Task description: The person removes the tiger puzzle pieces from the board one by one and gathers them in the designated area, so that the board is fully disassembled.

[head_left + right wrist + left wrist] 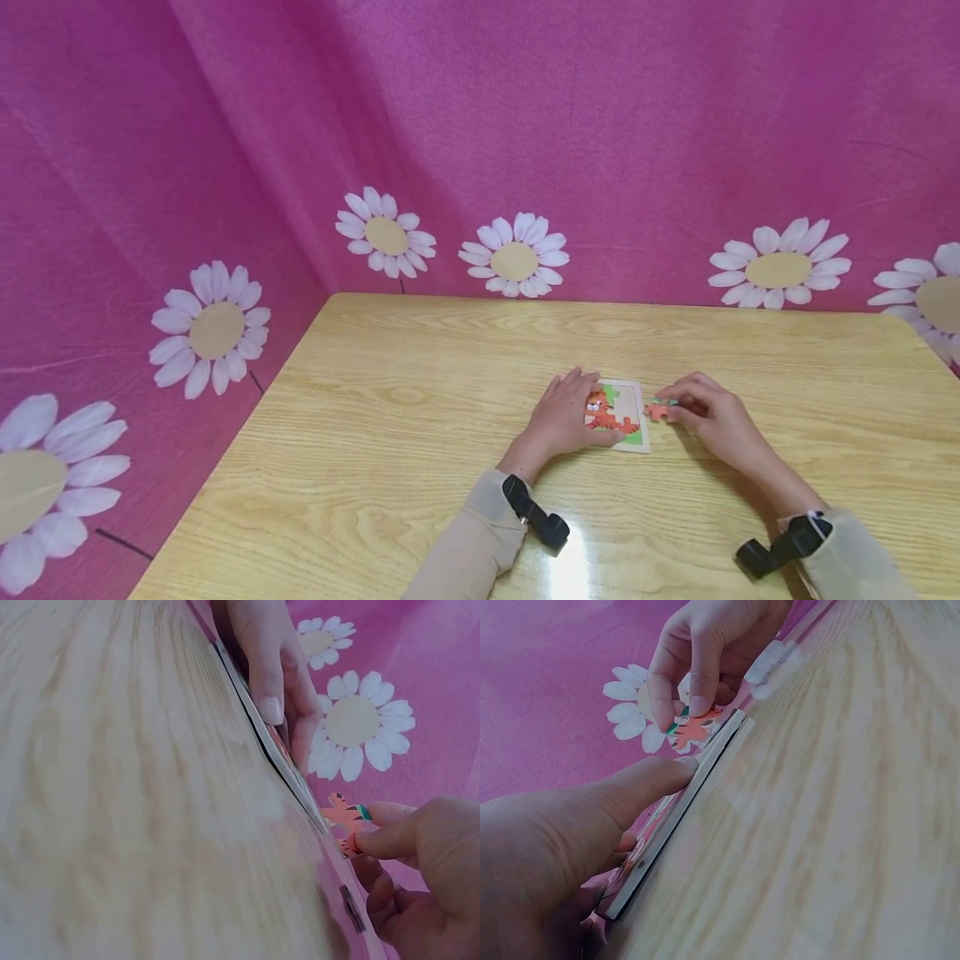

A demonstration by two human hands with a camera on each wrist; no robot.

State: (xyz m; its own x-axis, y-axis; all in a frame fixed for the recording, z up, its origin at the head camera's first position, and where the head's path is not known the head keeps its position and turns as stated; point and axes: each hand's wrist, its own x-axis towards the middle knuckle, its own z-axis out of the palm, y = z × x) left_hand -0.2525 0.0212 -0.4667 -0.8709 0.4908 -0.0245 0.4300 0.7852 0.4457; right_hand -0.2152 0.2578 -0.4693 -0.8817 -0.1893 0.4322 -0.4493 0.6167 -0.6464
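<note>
Right of centre on the wood-grain table, a pale-framed tiger jigsaw tray, partly filled, bare base showing toward the right. Gripped across its left side by the left hand, thumb toward the near edge, fingers toward the far; probably to stop any sliding. Just right of the tray, an orange striped jigsaw piece with a touch of green, pinched in the right hand. Held from its right side, seemingly to leave the tray-facing knobs free. Hands near each other, not touching. No brands, labels or legible writing to note
</note>
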